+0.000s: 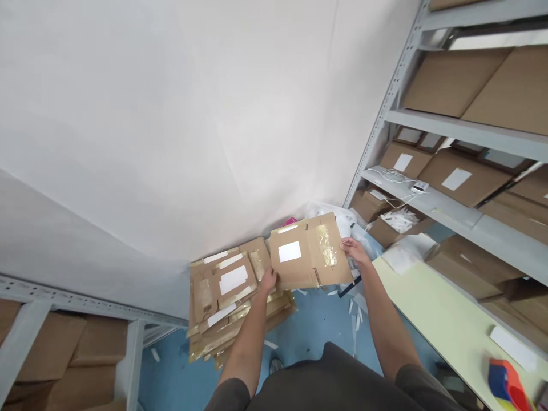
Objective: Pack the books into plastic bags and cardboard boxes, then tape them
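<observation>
Between my two hands is a flattened cardboard box [295, 268] with a white label and a strip of shiny clear tape. My left hand [269, 281] grips its lower left edge, fingers closed. On the right edge, my right hand [354, 250] pinches the cardboard near the taped flap. Just left of it, a stack of flattened cardboard boxes [205, 294] rests on the floor against the wall, several with white labels and tape. The held box is tilted and partly overlaps the right side of this stack.
A shelving rack [466, 134] with cardboard boxes rises on the right, another rack [135, 359] at lower left. A pale green tabletop [445, 308] holds a red and blue tape dispenser [507, 381]. White plastic bags [340, 217] lie behind the held box; paper scraps litter the blue floor [314, 325].
</observation>
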`<state>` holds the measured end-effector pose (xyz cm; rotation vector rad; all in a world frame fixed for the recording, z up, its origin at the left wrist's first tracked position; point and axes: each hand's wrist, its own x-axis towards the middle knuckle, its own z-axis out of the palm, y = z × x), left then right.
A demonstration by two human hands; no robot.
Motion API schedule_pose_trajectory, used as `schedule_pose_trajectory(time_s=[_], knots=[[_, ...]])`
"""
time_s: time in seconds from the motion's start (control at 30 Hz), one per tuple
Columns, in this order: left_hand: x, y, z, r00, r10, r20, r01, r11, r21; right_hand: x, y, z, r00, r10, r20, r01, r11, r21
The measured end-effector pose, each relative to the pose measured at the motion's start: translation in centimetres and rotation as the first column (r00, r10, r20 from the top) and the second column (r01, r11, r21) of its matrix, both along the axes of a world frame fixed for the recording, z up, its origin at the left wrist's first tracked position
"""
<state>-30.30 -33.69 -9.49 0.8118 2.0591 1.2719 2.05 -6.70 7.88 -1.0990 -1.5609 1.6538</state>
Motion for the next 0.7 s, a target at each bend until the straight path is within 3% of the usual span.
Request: schedule_pose_trajectory(time_s=[0.13,0.27,0.47,0.7], knots=[[1.8,4.4,2.7,0.963,0.01,0.27,-0.072,0.973,0.217,6.7,1.0,0.6,0.996,-0.05,-0.074,0.048,0.998,-0.032],[4.5,8.9,5.4,0.904,-0.06,0.424,-0.056,0.965,0.257,14.3,2.0,0.3,0.983,-0.165,-0.081,0.164,0.986,-0.02],[11.6,17.4,8.5,0.872,-0.201,0.447,0.089,0.962,0.26,25.6,2.5,0.1,0.952,-0.297,-0.076,0.293,0.954,-0.057],[22.1,27.8,9.5,0.815,-0.42,0.399,0.338,0.904,0.262,38.3,0.7,-0.6,0.864,-0.496,-0.082,0.489,0.867,-0.096]])
